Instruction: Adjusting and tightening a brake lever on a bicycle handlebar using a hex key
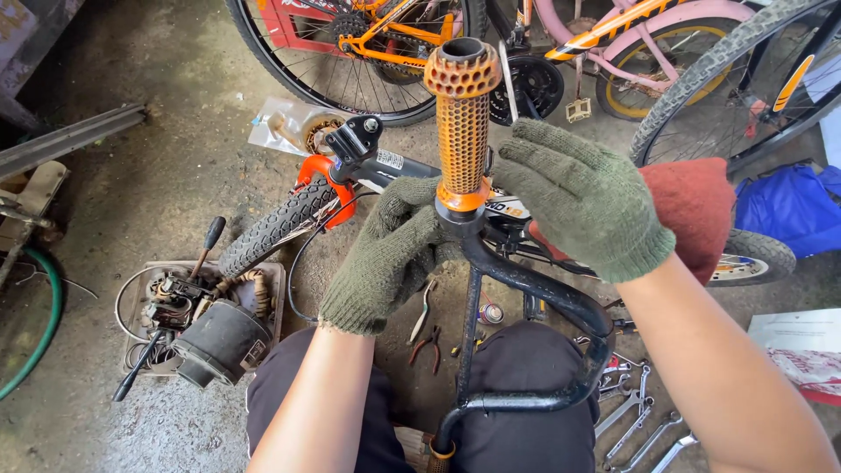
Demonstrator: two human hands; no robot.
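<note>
Gripping handlebar (526, 280) below orange grip (462, 123), left hand (390, 254) fingers clenched; right hand (583, 197) released beside it.

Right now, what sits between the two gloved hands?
In the head view, the orange grip on the black handlebar stands upright between the left hand and right hand.

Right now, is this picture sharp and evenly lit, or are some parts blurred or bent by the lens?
Head view: soft, even daylight with no hard shadows or glare. The orange grip and the gloved left hand are sharp; the right hand looks only slightly soft. The wide lens bows the edges, curving the bicycle wheels at the top.
</note>
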